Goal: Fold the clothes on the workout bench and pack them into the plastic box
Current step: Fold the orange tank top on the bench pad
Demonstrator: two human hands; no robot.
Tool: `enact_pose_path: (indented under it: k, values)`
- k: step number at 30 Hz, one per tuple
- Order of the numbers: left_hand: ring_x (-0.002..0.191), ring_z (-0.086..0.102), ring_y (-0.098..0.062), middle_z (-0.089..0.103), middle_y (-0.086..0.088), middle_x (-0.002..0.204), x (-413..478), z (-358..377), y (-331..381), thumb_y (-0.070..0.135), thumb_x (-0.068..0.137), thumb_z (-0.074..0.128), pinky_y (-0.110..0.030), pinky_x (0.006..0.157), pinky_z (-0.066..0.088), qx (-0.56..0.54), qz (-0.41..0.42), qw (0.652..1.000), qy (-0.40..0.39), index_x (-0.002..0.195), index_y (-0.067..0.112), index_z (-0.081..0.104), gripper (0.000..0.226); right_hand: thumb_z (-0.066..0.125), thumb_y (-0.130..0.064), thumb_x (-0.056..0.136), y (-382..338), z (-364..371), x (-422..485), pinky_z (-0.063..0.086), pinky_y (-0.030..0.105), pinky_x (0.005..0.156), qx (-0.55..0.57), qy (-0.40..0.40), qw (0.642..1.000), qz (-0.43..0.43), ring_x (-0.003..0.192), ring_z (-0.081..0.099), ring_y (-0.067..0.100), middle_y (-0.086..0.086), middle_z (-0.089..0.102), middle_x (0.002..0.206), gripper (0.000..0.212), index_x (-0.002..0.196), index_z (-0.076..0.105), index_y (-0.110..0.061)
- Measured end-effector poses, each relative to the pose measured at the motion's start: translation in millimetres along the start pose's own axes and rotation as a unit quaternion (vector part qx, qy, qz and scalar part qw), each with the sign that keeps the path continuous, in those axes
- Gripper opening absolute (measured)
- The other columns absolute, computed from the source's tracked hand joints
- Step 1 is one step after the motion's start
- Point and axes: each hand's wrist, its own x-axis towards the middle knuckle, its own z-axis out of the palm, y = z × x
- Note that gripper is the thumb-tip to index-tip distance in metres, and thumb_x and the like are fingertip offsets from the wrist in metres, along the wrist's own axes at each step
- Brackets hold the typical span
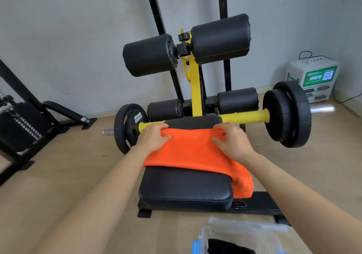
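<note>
Plastic box: nearest you, on the floor, clear-walled; a black garment lies inside.
Tabletop: the workout bench's black pad, just beyond the box.
Your left hand: fingers curled over the orange garment's far left corner, gripping it.
Your right hand: fingers pinching the far right corner.
Orange garment: bright and soft-looking, spread across the tabletop's far half; its right end droops over the pad's edge.
In the way: a yellow bar carrying black weight plates crosses just behind your hands.
Farther: black foam rollers on a yellow post; a white box by the wall.
</note>
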Motion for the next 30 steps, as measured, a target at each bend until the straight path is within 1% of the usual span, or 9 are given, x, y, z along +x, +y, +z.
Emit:
enact_pose_path:
  k: [3, 7, 11, 15, 19, 22, 26, 28, 30]
  values:
    - [0.115, 0.063, -0.017, 0.061, 0.011, 0.133, -18, 6, -5, 0.039, 0.088, 0.068, -0.040, 0.096, 0.049, -0.040, 0.001, 0.998, 0.040, 0.128, 0.035, 0.063, 0.041, 0.070, -0.040, 0.086, -6, 0, -16, 0.038, 0.040, 0.102, -0.027, -0.030, 0.998, -0.042, 0.120, 0.047, 0.029, 0.001, 0.054, 0.133, 0.045, 0.128, 0.062, -0.023]
    - [0.118, 0.059, -0.015, 0.062, 0.010, 0.129, -63, 6, -14, 0.035, 0.088, 0.071, -0.041, 0.097, 0.048, -0.100, 0.011, 0.990, 0.101, 0.121, 0.035, 0.067, 0.034, 0.065, -0.054, 0.085, -18, -1, -41, 0.034, 0.045, 0.100, -0.076, -0.061, 0.993, -0.072, 0.126, 0.036, 0.025, -0.008, 0.044, 0.143, 0.050, 0.131, 0.056, -0.036]
    - [0.124, 0.055, -0.019, 0.060, 0.006, 0.132, -102, 18, -33, 0.037, 0.087, 0.072, -0.040, 0.102, 0.045, -0.126, -0.008, 0.982, 0.138, 0.121, 0.031, 0.069, 0.035, 0.065, -0.056, 0.083, -20, -5, -57, 0.034, 0.046, 0.100, -0.086, -0.073, 0.991, -0.072, 0.127, 0.032, 0.024, -0.010, 0.041, 0.144, 0.053, 0.132, 0.054, -0.040]
    - [0.118, 0.058, -0.022, 0.057, 0.000, 0.134, -119, 34, -40, 0.038, 0.090, 0.071, -0.021, 0.089, 0.043, -0.196, -0.058, 0.972, 0.112, 0.127, 0.025, 0.066, 0.039, 0.072, -0.054, 0.079, -10, -11, -64, 0.038, 0.049, 0.103, -0.089, -0.108, 0.984, -0.109, 0.122, 0.039, 0.022, -0.012, 0.048, 0.138, 0.052, 0.127, 0.059, -0.041]
    - [0.107, 0.058, -0.017, 0.064, 0.003, 0.124, -117, 37, -41, 0.040, 0.092, 0.066, -0.032, 0.089, 0.044, -0.276, -0.107, 0.948, 0.120, 0.123, 0.027, 0.067, 0.034, 0.072, -0.041, 0.084, -6, -7, -68, 0.041, 0.048, 0.104, -0.085, -0.098, 0.981, -0.143, 0.121, 0.043, 0.024, -0.005, 0.057, 0.133, 0.035, 0.118, 0.070, -0.033]
    - [0.110, 0.059, -0.019, 0.064, 0.007, 0.116, -111, 36, -44, 0.042, 0.093, 0.064, -0.041, 0.095, 0.048, -0.324, -0.170, 0.922, 0.124, 0.126, 0.023, 0.062, 0.038, 0.066, -0.045, 0.087, -8, -5, -72, 0.041, 0.049, 0.102, -0.120, -0.089, 0.976, -0.156, 0.126, 0.043, 0.026, -0.004, 0.056, 0.137, 0.037, 0.123, 0.067, -0.034]
    - [0.110, 0.062, -0.018, 0.067, 0.012, 0.111, -110, 39, -44, 0.045, 0.094, 0.060, -0.044, 0.098, 0.049, -0.333, -0.146, 0.929, 0.074, 0.122, 0.033, 0.063, 0.030, 0.051, -0.059, 0.087, -13, -3, -77, 0.035, 0.046, 0.101, -0.168, -0.103, 0.968, -0.155, 0.132, 0.036, 0.025, -0.008, 0.049, 0.144, 0.048, 0.131, 0.059, -0.040]
    - [0.114, 0.061, -0.017, 0.068, 0.010, 0.118, -111, 40, -44, 0.043, 0.095, 0.060, -0.042, 0.100, 0.048, -0.335, -0.129, 0.930, 0.077, 0.130, 0.031, 0.062, 0.037, 0.042, -0.066, 0.084, -14, -2, -78, 0.035, 0.046, 0.101, -0.171, -0.109, 0.968, -0.149, 0.132, 0.035, 0.025, -0.009, 0.047, 0.145, 0.056, 0.132, 0.058, -0.042]
    - [0.115, 0.061, -0.017, 0.068, 0.007, 0.123, -112, 40, -44, 0.039, 0.095, 0.063, -0.041, 0.102, 0.048, -0.340, -0.115, 0.929, 0.090, 0.134, 0.027, 0.062, 0.041, 0.044, -0.064, 0.085, -14, -1, -77, 0.035, 0.046, 0.101, -0.170, -0.110, 0.969, -0.145, 0.132, 0.034, 0.025, -0.009, 0.047, 0.146, 0.054, 0.132, 0.058, -0.042]
